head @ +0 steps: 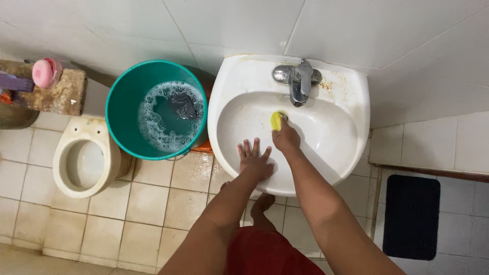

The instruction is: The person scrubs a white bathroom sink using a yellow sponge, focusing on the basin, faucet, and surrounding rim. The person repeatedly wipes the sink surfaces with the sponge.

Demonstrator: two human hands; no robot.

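My right hand grips a yellow scrubbing sponge and presses it against the inside back of the white wash basin, just below the metal tap. My left hand lies flat with fingers spread on the basin's front left rim. Rust-coloured stains mark the basin's top ledge to the right of the tap.
A teal bucket of soapy water stands left of the basin on an orange support. Further left is a white toilet bowl and a stone ledge with a pink container. A dark mat lies at the right on the tiled floor.
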